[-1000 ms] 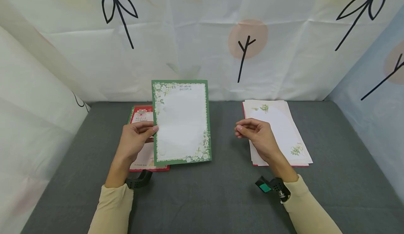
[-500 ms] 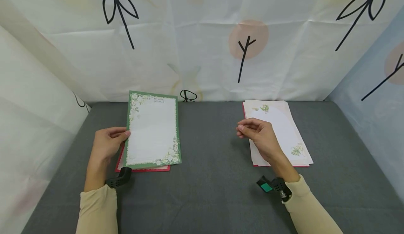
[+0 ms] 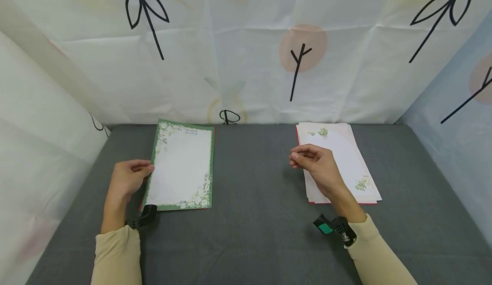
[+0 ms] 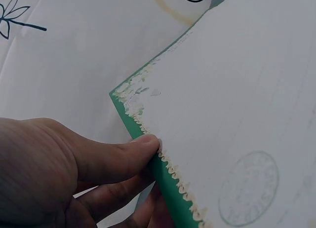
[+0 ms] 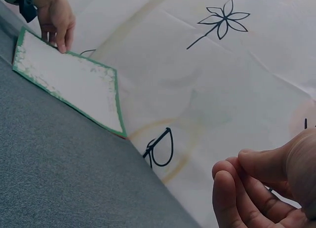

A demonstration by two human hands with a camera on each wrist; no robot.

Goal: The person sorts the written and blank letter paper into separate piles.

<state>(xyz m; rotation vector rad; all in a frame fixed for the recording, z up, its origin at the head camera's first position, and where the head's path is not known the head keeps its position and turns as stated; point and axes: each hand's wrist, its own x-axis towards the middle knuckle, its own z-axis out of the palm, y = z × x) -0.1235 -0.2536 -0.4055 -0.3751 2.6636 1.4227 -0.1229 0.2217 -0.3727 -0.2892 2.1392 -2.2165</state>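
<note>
A green-bordered sheet of paper (image 3: 180, 165) with printed white flowers lies over the stack on the left side of the table. My left hand (image 3: 128, 178) pinches its left edge, the thumb (image 4: 133, 156) on the printed face and the fingers underneath. A thin red edge of the paper below peeks out at the sheet's lower left. My right hand (image 3: 313, 163) hovers at the left edge of a stack of pale paper (image 3: 338, 148) with green leaf prints. Its fingers are loosely curled and nothing is between thumb and fingertips in the right wrist view.
A dark grey cloth (image 3: 246, 233) covers the table, and bare cloth separates the two stacks. White printed fabric (image 3: 246, 50) hangs along the back edge and both sides. A thin black cord (image 3: 98, 124) shows at the back left corner.
My left hand has carried the green-bordered sheet left and lowered it over the red-bordered paper, which it now almost wholly covers. My right hand has stayed in place.
</note>
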